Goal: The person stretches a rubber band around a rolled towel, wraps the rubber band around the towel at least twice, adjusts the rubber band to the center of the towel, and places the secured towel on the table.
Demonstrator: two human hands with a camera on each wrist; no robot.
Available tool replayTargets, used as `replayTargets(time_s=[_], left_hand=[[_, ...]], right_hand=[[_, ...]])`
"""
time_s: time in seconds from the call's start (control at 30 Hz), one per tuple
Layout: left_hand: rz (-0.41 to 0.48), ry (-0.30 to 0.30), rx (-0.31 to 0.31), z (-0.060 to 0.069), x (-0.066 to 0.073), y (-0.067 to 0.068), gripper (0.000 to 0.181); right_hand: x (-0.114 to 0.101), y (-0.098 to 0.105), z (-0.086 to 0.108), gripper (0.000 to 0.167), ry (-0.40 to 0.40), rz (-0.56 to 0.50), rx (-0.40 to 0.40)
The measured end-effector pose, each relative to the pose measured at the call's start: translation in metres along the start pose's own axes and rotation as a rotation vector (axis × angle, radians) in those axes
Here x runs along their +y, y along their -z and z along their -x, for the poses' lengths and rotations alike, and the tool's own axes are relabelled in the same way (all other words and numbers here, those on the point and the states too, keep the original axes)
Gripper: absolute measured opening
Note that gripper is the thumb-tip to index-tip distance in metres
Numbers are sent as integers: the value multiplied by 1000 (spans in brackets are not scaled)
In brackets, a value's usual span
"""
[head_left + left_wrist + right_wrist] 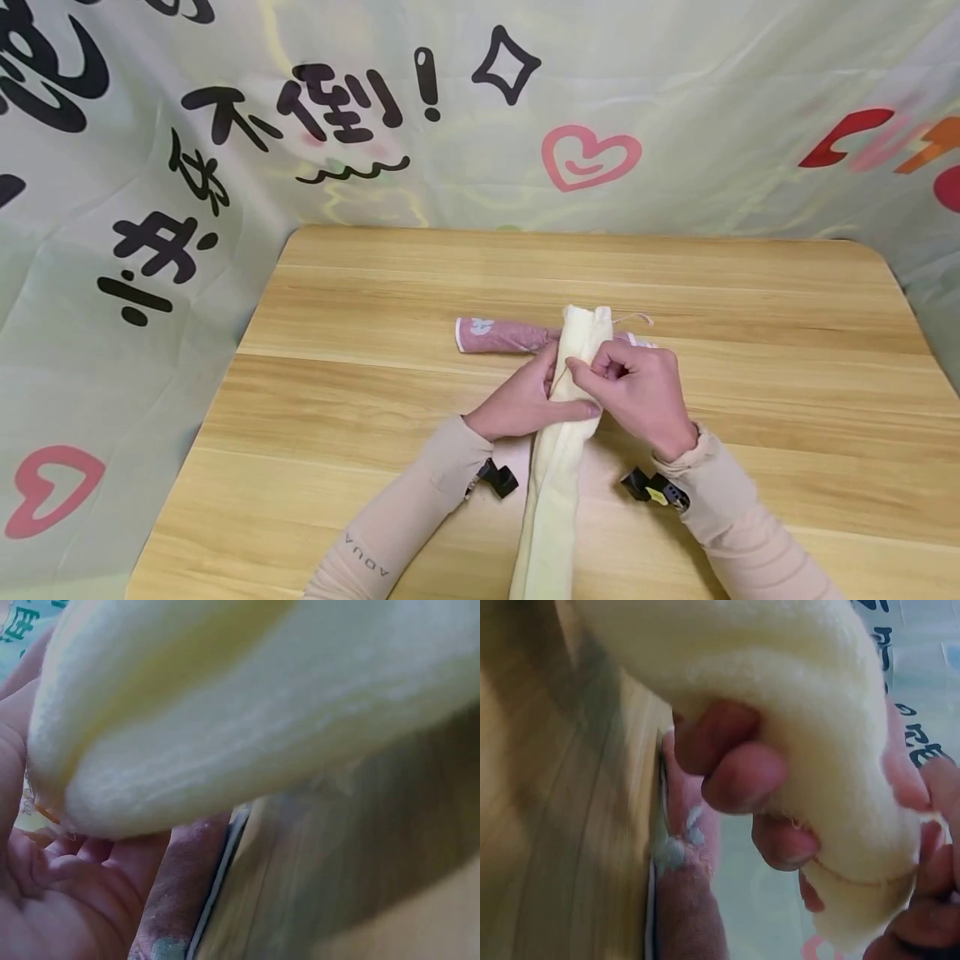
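Observation:
A pale yellow towel (553, 500), folded into a long narrow strip, runs from the bottom edge up to the middle of the table in the head view. My left hand (517, 402) grips it near its far end, thumb across the front and fingers behind. In the right wrist view those left fingers (746, 776) curl round the soft fabric. My right hand (647, 392) pinches the towel's edge just above the left thumb, its fingers curled. Beyond both hands lies a rolled purple towel (506, 336), its middle hidden behind the yellow one.
The wooden table (360, 300) has rounded far corners. A thin string (636, 317) sticks out by the purple roll's right end. Printed cloth (450, 183) hangs behind and at the sides. Small black cameras (498, 478) sit at both wrists.

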State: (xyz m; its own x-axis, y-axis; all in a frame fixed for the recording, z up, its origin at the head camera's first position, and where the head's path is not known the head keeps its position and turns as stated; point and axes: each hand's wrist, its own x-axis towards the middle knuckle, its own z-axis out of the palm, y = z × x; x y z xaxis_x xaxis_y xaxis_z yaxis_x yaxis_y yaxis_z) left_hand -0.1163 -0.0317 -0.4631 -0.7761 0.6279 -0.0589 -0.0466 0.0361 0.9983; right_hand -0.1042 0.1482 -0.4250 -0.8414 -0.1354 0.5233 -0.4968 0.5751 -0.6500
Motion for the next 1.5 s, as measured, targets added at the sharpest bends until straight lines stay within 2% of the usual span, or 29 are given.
replayTargets(time_s=[0.1,0.27,0.43,0.53,0.7,0.83,0.93,1.03,1.13,1.23,1.37,1.5], left_hand=[[-63,38,24,0,0,-2,81],[-68,106,32,2,-1,-2,82],[-38,111,37,3,1,1,82],[-15,103,32,3,2,2,82],[-27,83,28,3,2,2,77],[-29,38,27,2,4,1,64],[19,27,47,1,4,-1,57],[85,50,120,1,2,-2,52],[140,88,203,-1,0,-3,44],[154,102,239,-2,-2,-2,36],[137,92,242,-3,-3,-3,32],[103,82,259,-3,-4,-4,34]], right_hand=[[1,-2,0,40,-25,36,43],[5,1,-2,41,-203,5,121],[8,8,-8,42,-352,-71,139],[8,14,-12,40,-436,-159,163],[7,19,-13,37,-484,-296,151],[4,18,-13,36,-453,-364,106],[3,16,-12,34,-378,-388,64],[4,15,-10,32,-294,-355,41],[4,15,-8,31,-266,-329,50],[6,16,-8,33,-233,-345,76],[8,16,-7,35,-129,-422,76],[11,15,-7,31,-13,-554,17]])
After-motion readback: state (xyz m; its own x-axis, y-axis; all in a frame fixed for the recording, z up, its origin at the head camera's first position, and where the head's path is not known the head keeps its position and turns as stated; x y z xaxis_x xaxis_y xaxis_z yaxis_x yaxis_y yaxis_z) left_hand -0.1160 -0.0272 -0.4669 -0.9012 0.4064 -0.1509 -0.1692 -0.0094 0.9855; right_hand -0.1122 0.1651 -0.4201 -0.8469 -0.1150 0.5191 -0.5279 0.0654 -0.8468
